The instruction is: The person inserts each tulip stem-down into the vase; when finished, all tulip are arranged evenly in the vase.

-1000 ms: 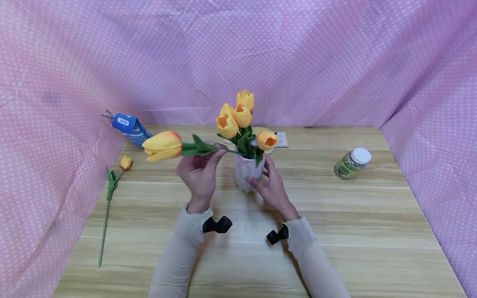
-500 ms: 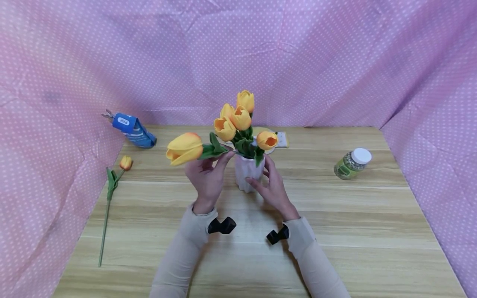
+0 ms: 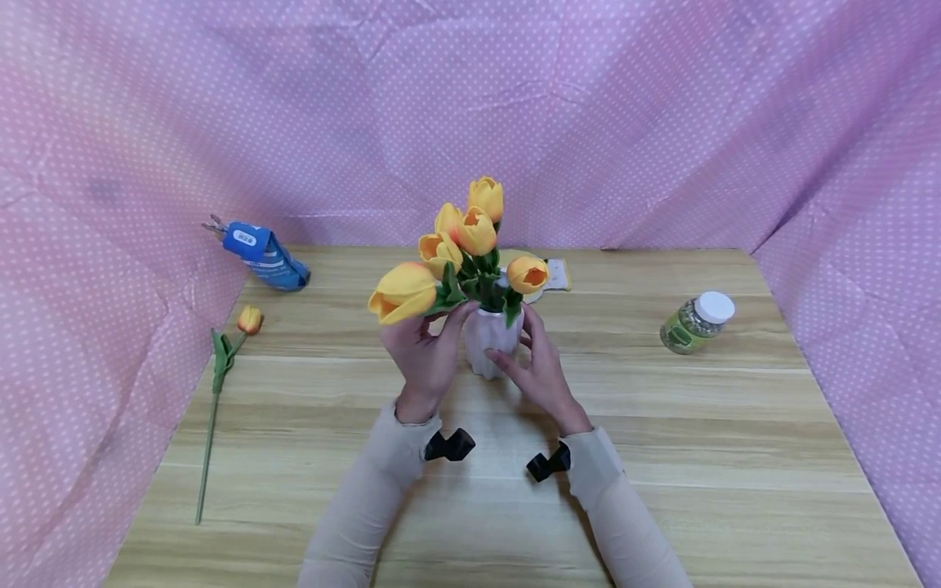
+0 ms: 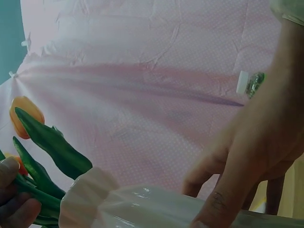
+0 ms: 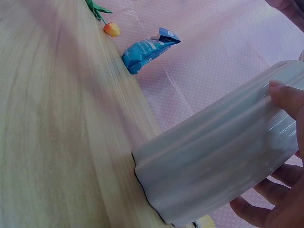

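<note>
A white ribbed vase (image 3: 482, 347) stands upright on the wooden table with several yellow-orange tulips (image 3: 478, 233) in its mouth. My left hand (image 3: 428, 359) pinches another tulip (image 3: 403, 296) by the stem close to the rim. That flower's head leans out to the left, and its lower stem is hidden by the hand and leaves. Round the vase's right side, my right hand (image 3: 542, 371) holds it, thumb in front and fingers behind. In the right wrist view the vase wall (image 5: 213, 156) fills the middle, its base on the table.
One loose tulip (image 3: 213, 408) lies at the table's left side. Behind it sits a blue packet (image 3: 268, 260) with metal tips sticking out. A white-capped jar (image 3: 694, 324) stands at right. Behind the vase is a partly hidden flat item (image 3: 557, 275). Pink dotted cloth surrounds the table.
My left hand has moved right with the tulip, bringing its head close to the bunch. A few tulips in the vase have shifted slightly. My right hand keeps its place on the vase.
</note>
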The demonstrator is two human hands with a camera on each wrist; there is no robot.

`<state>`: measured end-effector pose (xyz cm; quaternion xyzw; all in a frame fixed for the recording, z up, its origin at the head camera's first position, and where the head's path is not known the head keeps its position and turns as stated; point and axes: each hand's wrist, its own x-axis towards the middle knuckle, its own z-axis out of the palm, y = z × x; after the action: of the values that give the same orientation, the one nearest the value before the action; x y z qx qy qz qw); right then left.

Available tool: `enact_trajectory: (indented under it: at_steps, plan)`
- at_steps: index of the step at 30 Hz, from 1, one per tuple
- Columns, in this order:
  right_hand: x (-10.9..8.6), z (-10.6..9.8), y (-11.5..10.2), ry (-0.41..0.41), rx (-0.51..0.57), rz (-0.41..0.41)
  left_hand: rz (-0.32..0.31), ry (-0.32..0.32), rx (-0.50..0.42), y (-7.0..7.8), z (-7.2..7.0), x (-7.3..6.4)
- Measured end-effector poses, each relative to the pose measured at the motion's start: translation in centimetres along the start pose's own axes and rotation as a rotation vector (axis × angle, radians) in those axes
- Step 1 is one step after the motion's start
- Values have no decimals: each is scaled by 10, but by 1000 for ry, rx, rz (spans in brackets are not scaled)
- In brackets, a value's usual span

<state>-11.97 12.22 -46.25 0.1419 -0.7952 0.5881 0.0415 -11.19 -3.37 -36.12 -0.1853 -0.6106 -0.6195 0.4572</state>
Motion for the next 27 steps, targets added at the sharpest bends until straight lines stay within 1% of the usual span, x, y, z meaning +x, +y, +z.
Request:
enact_trajectory:
  at_steps: [5, 8, 12, 14, 16, 19, 22, 24, 27]
  plan:
    - [1, 0, 0, 6, 0, -5, 20, -26, 58, -1, 0, -1]
    - [1, 0, 0, 1, -12, -10, 22, -37, 74, -1, -2, -1]
    - [2, -1, 0, -3, -16, -18, 15, -42, 50, 2, -5, 0]
    - [2, -1, 1, -4, -17, -22, -2, -47, 15, 3, -8, 2]
    - [2, 0, 1, -5, -16, -21, -32, -60, -37, 3, -12, 4]
    - [2, 0, 1, -8, -16, -16, -112, -61, -135, 4, -20, 9]
    - [1, -1, 0, -12, -15, -7, -176, -31, -217, 7, -29, 16]
    - [1, -1, 0, -16, -12, -3, -183, -12, -234, 8, -35, 20]
    - [0, -2, 1, -18, -10, 3, -151, -7, -257, 10, -41, 27]
